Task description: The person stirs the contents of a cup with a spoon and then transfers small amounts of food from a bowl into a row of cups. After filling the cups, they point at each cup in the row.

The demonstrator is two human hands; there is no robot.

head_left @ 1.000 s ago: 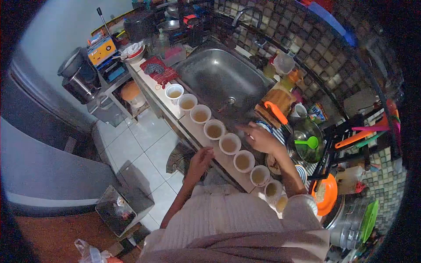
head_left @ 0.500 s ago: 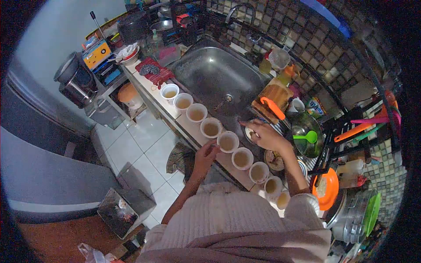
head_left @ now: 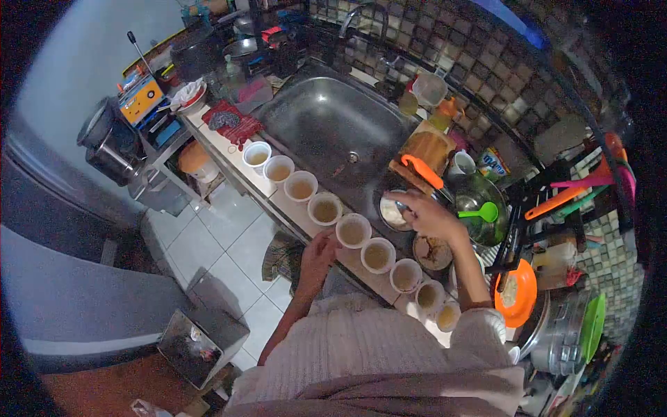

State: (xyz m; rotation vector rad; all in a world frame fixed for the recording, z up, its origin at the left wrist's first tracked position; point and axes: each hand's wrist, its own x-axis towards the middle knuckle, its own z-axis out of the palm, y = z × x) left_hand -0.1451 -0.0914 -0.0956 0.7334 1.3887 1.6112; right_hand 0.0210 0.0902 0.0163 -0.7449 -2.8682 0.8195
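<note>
A row of several clear plastic cups, each part filled with a pale brownish liquid, runs along the counter's front edge. My left hand (head_left: 319,258) rests at that edge, fingers loosely bent, near a middle cup (head_left: 353,231); whether the fingertips touch it cannot be made out. My right hand (head_left: 432,218) reaches over a small round bowl (head_left: 394,213) with white contents, its index finger stretched out and apart from the others. Nothing shows in its fingers. Below this bowl sits a round container (head_left: 432,251) with brown contents, partly behind my right forearm.
Behind the cups lies a steel sink (head_left: 326,115). To the right are a wooden board (head_left: 425,149), an orange-handled utensil (head_left: 422,171), a metal bowl with a green ladle (head_left: 488,212) and an orange plate (head_left: 520,306). A red cloth (head_left: 233,125) lies at the counter's left.
The view has shifted slightly, and more of the bowl's white contents shows beneath my right hand. My left hand sits a little lower and farther from the cup's side.
</note>
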